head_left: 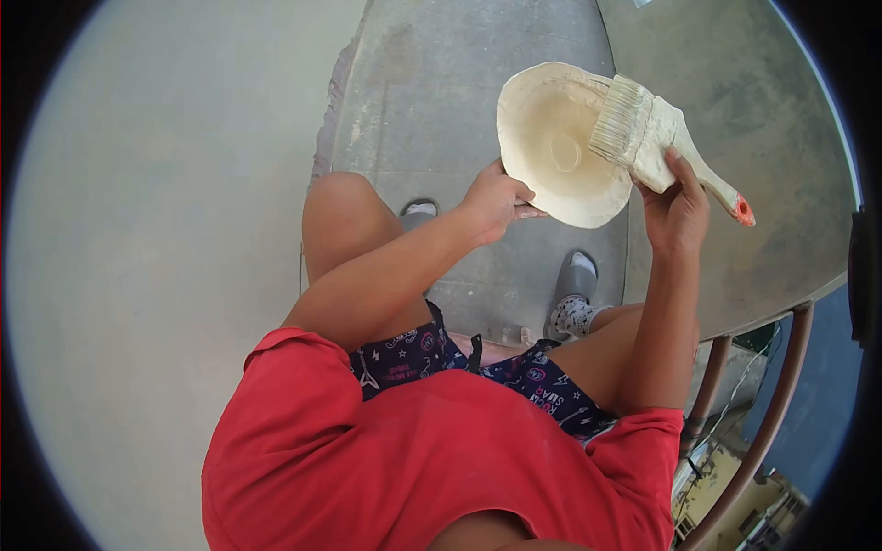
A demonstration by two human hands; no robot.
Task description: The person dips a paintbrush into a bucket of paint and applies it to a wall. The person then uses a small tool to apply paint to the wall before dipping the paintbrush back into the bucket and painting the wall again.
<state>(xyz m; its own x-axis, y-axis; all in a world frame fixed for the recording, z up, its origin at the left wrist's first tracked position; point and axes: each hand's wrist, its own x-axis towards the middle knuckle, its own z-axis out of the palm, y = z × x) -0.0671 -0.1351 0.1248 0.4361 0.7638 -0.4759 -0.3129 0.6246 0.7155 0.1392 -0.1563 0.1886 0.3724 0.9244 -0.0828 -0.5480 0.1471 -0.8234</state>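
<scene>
My left hand (497, 201) grips the lower left rim of a shallow, cream-coated bowl (542, 115), thumb on the inside edge. The bowl is tilted so its inside faces me, and a small pool of pale liquid shows at its bottom. In my right hand (678, 204) is a wide paintbrush (654, 138), caked in the same cream colour, with a red handle tip. Its bristles lie over the bowl's right rim, pointing left. The thumb presses on the brush near its handle; the other fingers are mostly hidden behind it.
A smooth grey-beige wall (165, 230) rises on the left, and a curved wall (744, 119) stands on the right. Between them runs a concrete floor (459, 83) under my sandalled feet. A brown metal railing (776, 413) is at lower right, with buildings (744, 487) beyond and below.
</scene>
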